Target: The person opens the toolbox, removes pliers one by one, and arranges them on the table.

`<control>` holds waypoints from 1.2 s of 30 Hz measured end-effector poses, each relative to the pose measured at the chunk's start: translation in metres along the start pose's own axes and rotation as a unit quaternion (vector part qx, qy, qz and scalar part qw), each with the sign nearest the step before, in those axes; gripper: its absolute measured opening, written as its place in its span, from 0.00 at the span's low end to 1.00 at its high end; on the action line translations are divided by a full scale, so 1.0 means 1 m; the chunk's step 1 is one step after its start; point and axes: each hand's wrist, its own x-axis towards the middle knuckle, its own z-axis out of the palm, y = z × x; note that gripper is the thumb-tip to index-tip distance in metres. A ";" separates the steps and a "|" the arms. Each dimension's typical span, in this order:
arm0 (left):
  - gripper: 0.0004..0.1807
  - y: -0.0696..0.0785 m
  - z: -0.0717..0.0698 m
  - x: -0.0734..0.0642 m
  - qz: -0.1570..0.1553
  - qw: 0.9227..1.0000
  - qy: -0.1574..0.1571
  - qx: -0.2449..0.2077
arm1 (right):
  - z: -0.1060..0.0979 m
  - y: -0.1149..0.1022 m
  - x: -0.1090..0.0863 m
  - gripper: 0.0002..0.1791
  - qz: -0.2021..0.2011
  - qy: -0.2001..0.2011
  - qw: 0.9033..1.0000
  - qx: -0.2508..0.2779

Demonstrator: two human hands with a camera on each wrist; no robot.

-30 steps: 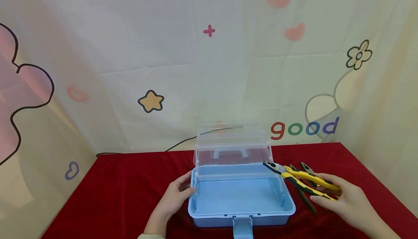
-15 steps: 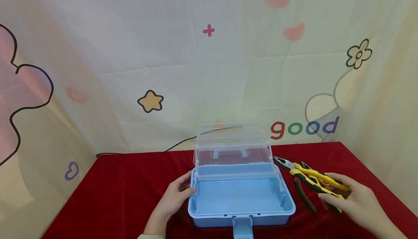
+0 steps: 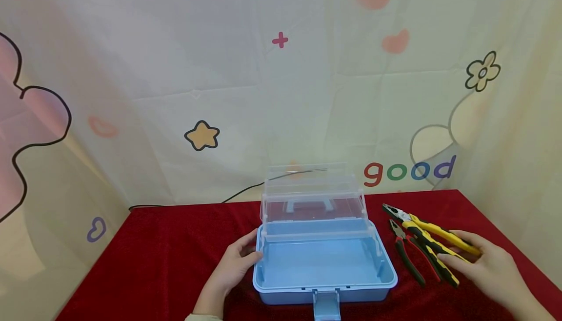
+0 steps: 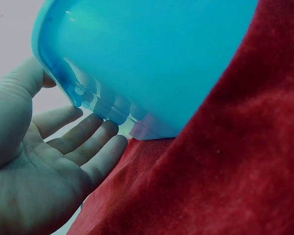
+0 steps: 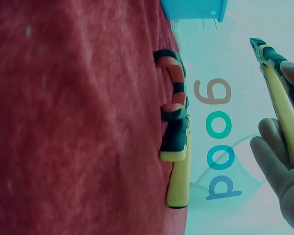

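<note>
In the head view a light blue toolbox [image 3: 285, 297] stands on the red cloth, its clear lid [image 3: 313, 184] raised. My left hand [image 3: 234, 262] holds the box's left side, thumb over the rim and fingertips against the outer wall [image 4: 152, 63]. Right of the box, my right hand [image 3: 493, 267] grips combination pliers [image 3: 442, 233] by yellow-and-black handles, jaws pointing away to the back left. The right wrist view has these pliers [image 5: 283, 105] raised above the cloth. Under them lie red-and-black-handled pliers [image 3: 408, 261] and a second yellow-and-black pair [image 3: 449, 273], partly covered from the head camera.
Red cloth [image 3: 175, 257] covers the table. The toolbox's front latch [image 3: 327, 306] hangs down toward me. A printed curtain [image 3: 237, 77] closes off the back and sides, and a dark cable [image 3: 241, 194] runs along the rear edge behind the lid.
My right hand has carried the yellow-and-black pliers rightward, from over the box's right rim to above the other pliers, which show more now. The left hand and toolbox have stayed put.
</note>
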 end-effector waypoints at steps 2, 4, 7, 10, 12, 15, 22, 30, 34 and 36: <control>0.34 0.000 0.000 0.000 -0.001 1.000 0.000 0.001 | -0.001 0.002 0.001 0.38 0.010 -0.004 1.000 0.000; 0.34 0.000 0.000 0.000 -0.003 1.000 0.001 0.003 | -0.002 0.003 0.003 0.39 0.023 -0.009 1.000 -0.001; 0.34 -0.001 0.000 0.001 -0.005 1.000 0.001 0.005 | -0.004 0.006 0.005 0.41 0.036 -0.015 0.999 -0.005; 0.34 -0.001 -0.001 0.001 -0.007 1.000 0.002 0.005 | -0.004 0.011 0.009 0.42 0.041 -0.017 0.999 -0.009; 0.34 0.000 -0.001 0.001 -0.008 1.000 0.000 0.005 | -0.003 0.014 0.011 0.42 0.043 -0.013 0.999 -0.015; 0.34 0.001 -0.001 0.001 -0.010 1.000 -0.003 0.004 | -0.003 0.020 0.013 0.42 0.051 -0.011 0.998 -0.021; 0.34 0.000 -0.001 0.000 -0.007 1.000 -0.004 0.001 | -0.002 0.030 0.018 0.45 0.066 -0.006 0.997 -0.026; 0.34 0.001 -0.001 -0.001 -0.004 1.000 -0.005 0.001 | -0.005 0.039 0.024 0.45 0.083 -0.018 0.996 -0.030; 0.34 0.002 -0.001 -0.002 -0.004 1.000 -0.005 0.001 | -0.006 0.042 0.028 0.45 0.090 -0.026 0.995 -0.027; 0.34 0.003 -0.002 -0.002 -0.006 1.000 -0.005 0.001 | -0.007 0.043 0.030 0.46 0.093 -0.032 0.995 -0.025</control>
